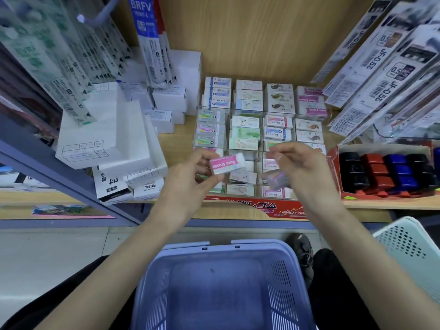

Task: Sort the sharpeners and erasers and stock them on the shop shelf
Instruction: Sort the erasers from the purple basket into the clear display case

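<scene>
Now, left hand [190, 172]: fingertips pinch the pink eraser [227, 163] above the shelf's [371, 204] front edge.
Right hand [302, 167]: fingers curl round a blurred eraser [277, 178], just beside the pink one.
Stocked erasers [247, 115]: rows behind both hands.
Sharpeners [385, 172]: red box, shelf's right front.
Writing: "Hard Eraser" on the pink sleeve; "BRFV", "JF-0.5", "REFILL" on surrounding packs.

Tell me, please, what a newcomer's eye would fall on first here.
Mid-frame, the left hand grips a pink Hard Eraser and the right hand a blurred eraser, over the eraser display. A blue basket fills the foreground; red, blue and black sharpeners sit in a red box at right.
</scene>
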Demonstrator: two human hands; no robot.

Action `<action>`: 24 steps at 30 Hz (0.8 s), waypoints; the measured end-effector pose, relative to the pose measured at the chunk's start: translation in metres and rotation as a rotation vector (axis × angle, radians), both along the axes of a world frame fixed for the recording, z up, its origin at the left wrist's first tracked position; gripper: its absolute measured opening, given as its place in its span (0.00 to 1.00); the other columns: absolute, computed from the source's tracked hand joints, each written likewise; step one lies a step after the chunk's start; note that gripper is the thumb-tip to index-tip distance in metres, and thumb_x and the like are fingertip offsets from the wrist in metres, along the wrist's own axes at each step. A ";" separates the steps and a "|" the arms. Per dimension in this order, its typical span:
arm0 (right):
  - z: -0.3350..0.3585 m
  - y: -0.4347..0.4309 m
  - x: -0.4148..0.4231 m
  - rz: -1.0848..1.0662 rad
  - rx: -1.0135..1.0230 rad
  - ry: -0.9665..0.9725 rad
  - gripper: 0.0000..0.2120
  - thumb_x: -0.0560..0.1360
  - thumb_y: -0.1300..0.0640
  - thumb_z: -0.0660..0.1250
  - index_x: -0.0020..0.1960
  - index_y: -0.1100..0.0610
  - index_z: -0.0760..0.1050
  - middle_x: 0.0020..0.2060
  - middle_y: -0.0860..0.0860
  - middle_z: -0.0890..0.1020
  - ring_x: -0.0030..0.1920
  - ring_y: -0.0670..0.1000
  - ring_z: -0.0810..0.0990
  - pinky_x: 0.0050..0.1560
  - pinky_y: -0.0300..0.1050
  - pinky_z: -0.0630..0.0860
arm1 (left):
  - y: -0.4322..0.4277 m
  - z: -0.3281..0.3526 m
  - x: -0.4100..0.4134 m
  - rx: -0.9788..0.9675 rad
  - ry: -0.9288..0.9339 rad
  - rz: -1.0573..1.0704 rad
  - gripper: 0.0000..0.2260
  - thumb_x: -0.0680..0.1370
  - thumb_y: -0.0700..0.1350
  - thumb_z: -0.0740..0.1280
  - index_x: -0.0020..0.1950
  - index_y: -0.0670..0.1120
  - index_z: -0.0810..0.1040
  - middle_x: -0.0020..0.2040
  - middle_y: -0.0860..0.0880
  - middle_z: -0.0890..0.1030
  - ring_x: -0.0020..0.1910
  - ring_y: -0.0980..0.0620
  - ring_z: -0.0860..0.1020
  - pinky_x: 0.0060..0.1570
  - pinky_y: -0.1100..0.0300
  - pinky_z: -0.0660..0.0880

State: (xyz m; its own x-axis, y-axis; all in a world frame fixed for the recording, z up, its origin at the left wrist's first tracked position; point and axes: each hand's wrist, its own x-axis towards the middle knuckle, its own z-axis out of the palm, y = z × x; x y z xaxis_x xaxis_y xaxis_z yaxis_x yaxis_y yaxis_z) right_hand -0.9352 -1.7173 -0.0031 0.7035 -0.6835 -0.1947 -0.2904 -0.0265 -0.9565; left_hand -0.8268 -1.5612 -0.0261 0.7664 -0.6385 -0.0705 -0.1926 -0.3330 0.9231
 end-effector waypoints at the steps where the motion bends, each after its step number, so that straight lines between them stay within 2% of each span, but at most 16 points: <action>1: 0.003 -0.008 -0.004 -0.048 -0.015 0.011 0.07 0.79 0.65 0.60 0.50 0.57 0.76 0.47 0.55 0.82 0.33 0.59 0.82 0.33 0.44 0.81 | 0.001 0.000 0.001 -0.008 0.013 0.033 0.15 0.73 0.38 0.71 0.46 0.57 0.72 0.45 0.55 0.79 0.43 0.57 0.79 0.43 0.62 0.76; 3: 0.005 -0.024 -0.013 -0.119 -0.025 0.017 0.07 0.80 0.64 0.58 0.52 0.61 0.75 0.42 0.53 0.80 0.32 0.52 0.81 0.27 0.37 0.76 | 0.001 0.000 0.004 -0.047 0.070 0.096 0.15 0.72 0.36 0.71 0.45 0.55 0.72 0.44 0.55 0.79 0.40 0.60 0.79 0.43 0.65 0.76; 5: 0.005 -0.035 -0.019 -0.158 0.062 0.006 0.07 0.80 0.65 0.57 0.53 0.61 0.74 0.36 0.51 0.80 0.31 0.44 0.80 0.31 0.34 0.76 | 0.001 -0.001 0.004 -0.110 0.178 0.152 0.14 0.72 0.34 0.71 0.45 0.53 0.73 0.44 0.52 0.80 0.40 0.60 0.78 0.42 0.69 0.76; 7: 0.002 -0.042 -0.024 -0.167 0.244 -0.036 0.08 0.77 0.68 0.60 0.53 0.60 0.73 0.33 0.51 0.82 0.41 0.51 0.83 0.44 0.39 0.78 | -0.002 -0.003 0.001 -0.145 0.271 0.194 0.13 0.72 0.33 0.71 0.45 0.51 0.73 0.44 0.51 0.80 0.41 0.58 0.78 0.41 0.71 0.76; 8: 0.000 -0.045 -0.027 -0.176 0.318 -0.057 0.09 0.76 0.70 0.61 0.52 0.59 0.73 0.35 0.52 0.82 0.46 0.54 0.83 0.48 0.41 0.78 | -0.004 -0.005 -0.001 -0.151 0.296 0.205 0.13 0.72 0.33 0.70 0.45 0.50 0.73 0.44 0.51 0.80 0.42 0.57 0.78 0.40 0.71 0.75; 9: -0.001 -0.048 -0.030 -0.186 0.340 -0.061 0.11 0.74 0.72 0.61 0.50 0.58 0.72 0.39 0.54 0.80 0.47 0.55 0.82 0.48 0.40 0.77 | -0.006 -0.006 -0.003 -0.153 0.311 0.207 0.13 0.73 0.33 0.70 0.46 0.50 0.74 0.44 0.51 0.80 0.42 0.56 0.78 0.40 0.72 0.75; 12: -0.007 -0.059 -0.041 -0.204 0.164 0.058 0.14 0.72 0.71 0.66 0.49 0.53 0.72 0.47 0.54 0.78 0.39 0.48 0.76 0.34 0.37 0.70 | -0.015 -0.010 -0.012 -0.137 0.332 0.164 0.12 0.72 0.34 0.71 0.47 0.49 0.74 0.44 0.50 0.81 0.43 0.55 0.78 0.40 0.71 0.75; 14: -0.012 -0.065 -0.046 -0.228 0.117 0.076 0.16 0.71 0.70 0.69 0.49 0.52 0.71 0.46 0.53 0.79 0.34 0.45 0.74 0.31 0.37 0.68 | -0.021 -0.010 -0.019 -0.135 0.347 0.118 0.12 0.72 0.33 0.71 0.47 0.48 0.74 0.44 0.49 0.81 0.42 0.55 0.79 0.40 0.70 0.75; 16: -0.017 -0.070 -0.050 -0.271 0.082 0.082 0.16 0.70 0.70 0.71 0.50 0.54 0.72 0.42 0.53 0.80 0.30 0.46 0.77 0.26 0.36 0.70 | -0.026 -0.010 -0.026 -0.135 0.352 0.078 0.12 0.72 0.32 0.70 0.46 0.48 0.74 0.43 0.49 0.81 0.38 0.58 0.79 0.41 0.69 0.75; 18: -0.022 -0.073 -0.053 -0.282 0.022 0.090 0.14 0.69 0.68 0.72 0.48 0.55 0.73 0.40 0.53 0.82 0.31 0.47 0.79 0.26 0.38 0.71 | -0.029 -0.011 -0.031 -0.126 0.342 0.055 0.12 0.72 0.32 0.71 0.45 0.48 0.74 0.41 0.50 0.80 0.35 0.61 0.78 0.41 0.68 0.74; 21: -0.028 -0.073 -0.056 -0.225 -0.113 0.131 0.11 0.69 0.63 0.74 0.48 0.55 0.74 0.37 0.50 0.83 0.28 0.45 0.76 0.27 0.38 0.70 | -0.035 -0.013 -0.032 -0.113 0.331 0.049 0.12 0.71 0.32 0.71 0.44 0.48 0.74 0.41 0.49 0.80 0.34 0.62 0.77 0.39 0.69 0.75; 24: -0.031 -0.076 -0.059 -0.224 -0.210 0.192 0.11 0.70 0.59 0.74 0.48 0.53 0.75 0.42 0.52 0.83 0.31 0.50 0.79 0.30 0.41 0.73 | -0.040 -0.012 -0.034 -0.090 0.329 0.034 0.12 0.71 0.32 0.71 0.44 0.48 0.74 0.42 0.49 0.80 0.34 0.62 0.78 0.38 0.70 0.75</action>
